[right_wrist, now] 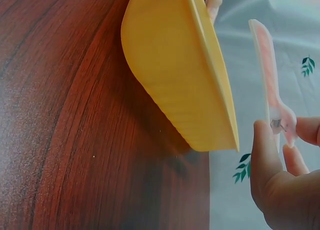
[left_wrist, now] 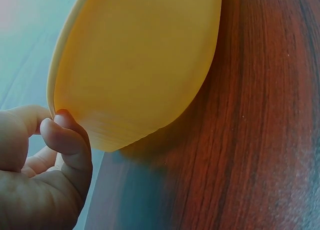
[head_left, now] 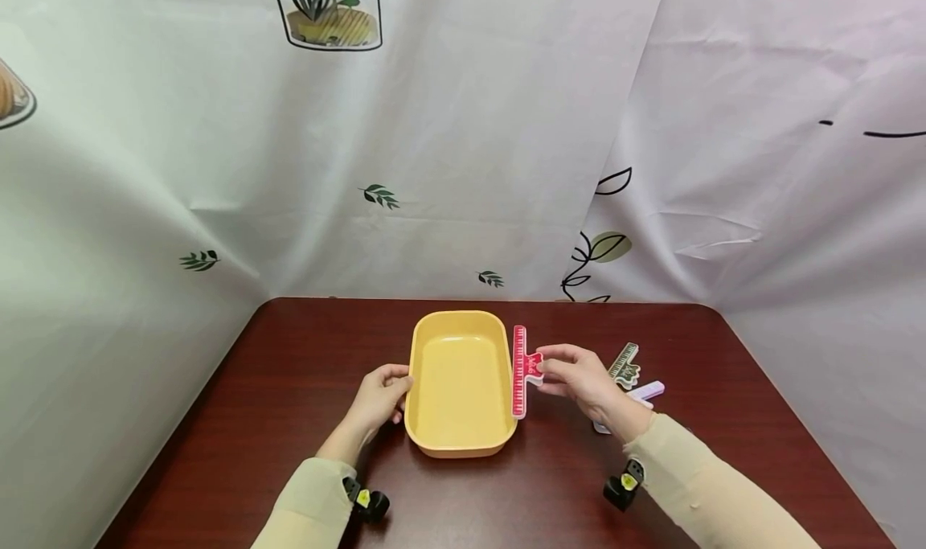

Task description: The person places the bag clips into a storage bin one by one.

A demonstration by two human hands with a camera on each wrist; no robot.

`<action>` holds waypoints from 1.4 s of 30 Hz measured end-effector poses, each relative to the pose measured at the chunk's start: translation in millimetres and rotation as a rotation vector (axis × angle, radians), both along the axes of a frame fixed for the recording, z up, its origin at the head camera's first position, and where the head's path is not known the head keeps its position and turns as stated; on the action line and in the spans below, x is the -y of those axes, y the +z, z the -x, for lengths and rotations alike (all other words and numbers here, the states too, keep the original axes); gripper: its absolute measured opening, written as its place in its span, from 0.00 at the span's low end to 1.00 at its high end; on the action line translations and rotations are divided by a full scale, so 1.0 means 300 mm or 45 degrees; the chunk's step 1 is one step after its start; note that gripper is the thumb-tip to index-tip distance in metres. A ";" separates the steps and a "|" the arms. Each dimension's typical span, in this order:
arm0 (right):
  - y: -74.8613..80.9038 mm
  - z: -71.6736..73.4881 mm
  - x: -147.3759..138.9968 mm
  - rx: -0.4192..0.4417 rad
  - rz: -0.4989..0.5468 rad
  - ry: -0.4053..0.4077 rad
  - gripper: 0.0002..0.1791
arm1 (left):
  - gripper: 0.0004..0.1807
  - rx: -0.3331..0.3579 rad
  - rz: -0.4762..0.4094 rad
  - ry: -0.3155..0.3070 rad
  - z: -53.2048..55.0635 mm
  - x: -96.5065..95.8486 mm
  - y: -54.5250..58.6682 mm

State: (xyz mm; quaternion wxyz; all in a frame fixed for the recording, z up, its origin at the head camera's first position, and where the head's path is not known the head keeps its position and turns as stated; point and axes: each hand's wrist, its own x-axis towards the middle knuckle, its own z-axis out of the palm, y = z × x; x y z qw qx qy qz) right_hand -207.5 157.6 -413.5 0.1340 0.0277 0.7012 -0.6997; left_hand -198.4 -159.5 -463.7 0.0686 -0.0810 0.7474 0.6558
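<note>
A shallow yellow tray [head_left: 460, 382] stands on the table in the head view. My left hand [head_left: 379, 398] pinches its left rim between thumb and fingers, shown close in the left wrist view with the tray wall [left_wrist: 140, 59]. Just beyond the opposite rim, my right hand [head_left: 579, 376] holds a red-and-white clip [head_left: 519, 372] printed with piano keys. Thumb and fingers grip the clip's handle end, and its long bar overlaps the tray's right edge in the head view. From the right wrist, the clip [right_wrist: 270, 74] appears side-on, above the tray's rim.
Behind my right hand lie a dark green piano-key clip [head_left: 624, 366] and a lilac clip [head_left: 647, 391], partly hidden by the hand and wrist. A dark red wooden table [head_left: 318, 340] carries everything. White patterned cloth [head_left: 448, 131] hangs around its back and sides.
</note>
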 end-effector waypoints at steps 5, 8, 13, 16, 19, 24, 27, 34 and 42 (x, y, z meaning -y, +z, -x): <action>0.004 0.000 0.012 -0.001 0.016 0.032 0.26 | 0.16 -0.008 -0.009 0.003 0.001 0.000 -0.004; 0.005 0.001 0.018 -0.001 0.007 0.051 0.27 | 0.15 -0.007 -0.009 0.001 0.003 0.000 -0.007; 0.005 0.002 0.029 0.008 -0.002 0.060 0.25 | 0.16 -0.003 -0.005 -0.002 0.005 0.000 -0.007; 0.004 0.003 0.034 0.003 0.003 0.070 0.25 | 0.16 -0.003 -0.004 -0.001 0.005 0.001 -0.009; 0.003 0.004 0.038 -0.005 0.006 0.082 0.25 | 0.16 -0.002 -0.009 0.002 0.003 0.004 -0.010; 0.001 0.004 0.047 -0.007 0.008 0.099 0.26 | 0.15 -0.003 -0.008 0.002 0.002 0.006 -0.010; 0.002 0.003 0.054 -0.012 0.009 0.102 0.25 | 0.15 -0.002 -0.014 0.000 0.003 0.007 -0.013; 0.006 0.001 0.066 -0.024 0.019 0.114 0.25 | 0.16 -0.058 -0.036 -0.050 -0.001 0.014 -0.012; 0.006 0.004 0.080 -0.042 -0.003 0.135 0.26 | 0.17 -0.129 -0.080 -0.091 -0.010 0.020 -0.013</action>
